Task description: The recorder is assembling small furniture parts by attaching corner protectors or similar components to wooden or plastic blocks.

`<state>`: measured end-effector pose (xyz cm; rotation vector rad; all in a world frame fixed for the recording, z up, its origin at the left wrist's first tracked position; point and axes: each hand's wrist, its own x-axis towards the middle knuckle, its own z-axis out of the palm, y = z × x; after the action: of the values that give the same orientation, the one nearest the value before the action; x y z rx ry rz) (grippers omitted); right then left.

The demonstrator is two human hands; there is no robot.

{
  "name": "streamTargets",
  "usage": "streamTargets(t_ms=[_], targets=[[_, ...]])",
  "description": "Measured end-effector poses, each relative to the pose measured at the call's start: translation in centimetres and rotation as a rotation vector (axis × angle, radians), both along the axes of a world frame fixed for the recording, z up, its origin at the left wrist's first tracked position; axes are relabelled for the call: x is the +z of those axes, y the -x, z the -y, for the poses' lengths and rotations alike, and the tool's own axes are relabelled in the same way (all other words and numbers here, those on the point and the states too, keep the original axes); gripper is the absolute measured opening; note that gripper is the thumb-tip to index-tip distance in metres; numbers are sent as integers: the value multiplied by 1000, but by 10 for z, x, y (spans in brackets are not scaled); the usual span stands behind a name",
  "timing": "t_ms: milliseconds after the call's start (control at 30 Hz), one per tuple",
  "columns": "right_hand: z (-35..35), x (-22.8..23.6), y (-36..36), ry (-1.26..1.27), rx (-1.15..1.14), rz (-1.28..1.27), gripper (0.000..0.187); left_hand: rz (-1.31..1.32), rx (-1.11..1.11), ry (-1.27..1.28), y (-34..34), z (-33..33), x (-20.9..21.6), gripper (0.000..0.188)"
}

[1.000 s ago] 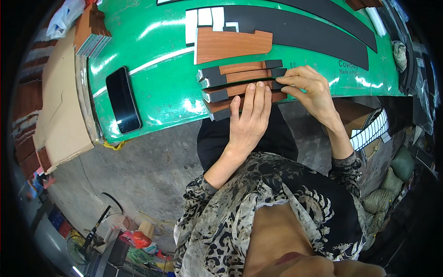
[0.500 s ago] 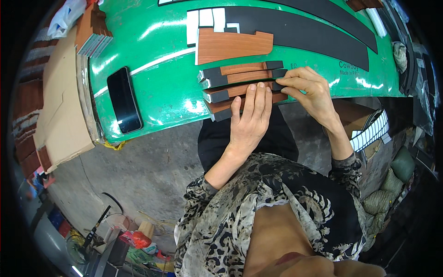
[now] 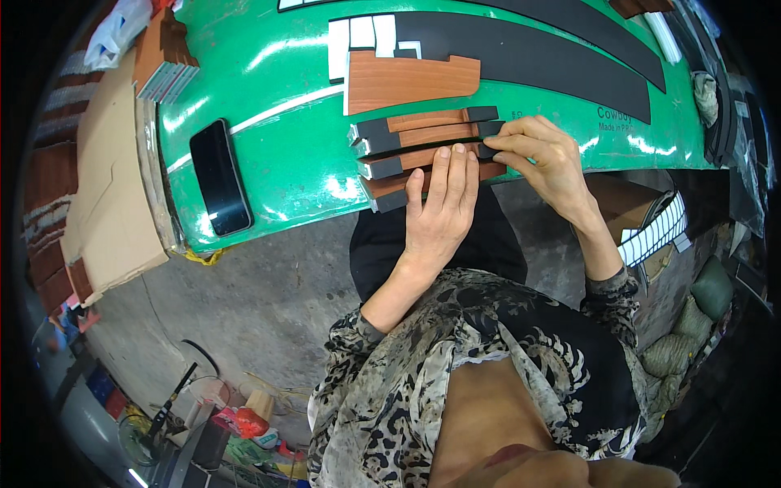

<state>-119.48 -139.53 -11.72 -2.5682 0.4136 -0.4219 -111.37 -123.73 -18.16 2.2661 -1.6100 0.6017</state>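
Several narrow wood-grain pieces [image 3: 425,159] with black ends lie side by side at the near edge of the green table. My left hand [image 3: 439,220] rests over the nearest pieces, its fingers stretched out and the thumb a little apart. At their right ends, my right hand [image 3: 549,167] is closed in a pinch, thumb and fingertips on the black end [image 3: 488,152] of one piece. The fingertips partly hide what they grip. Just beyond lies a wider flat wood-grain panel [image 3: 413,83], overlapping a long black strip [image 3: 537,65] with white patches at its left end.
On the green table [image 3: 285,163] a black phone [image 3: 221,177] lies to the left. A stack of wood-grain pieces [image 3: 167,53] stands at the far left near a cardboard sheet [image 3: 110,179]. An open carton [image 3: 622,207] is below the table's right edge.
Hardly anything differs. Both hands keep their places on the pieces; the right fingertips have shifted very slightly left.
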Motion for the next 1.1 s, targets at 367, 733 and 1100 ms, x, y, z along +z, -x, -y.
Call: streamTargets(t_ms=[367,733,1100], targets=[[3,-6,2,-50,6,26,20,21,-2,-27,0,0,1,34],[1,0,5,-21,-22,31,21,37,3,-11,-1,0,1,34],[2,-5,3,-22,-12,51,21,12,-7,-11,0,0,2,33]])
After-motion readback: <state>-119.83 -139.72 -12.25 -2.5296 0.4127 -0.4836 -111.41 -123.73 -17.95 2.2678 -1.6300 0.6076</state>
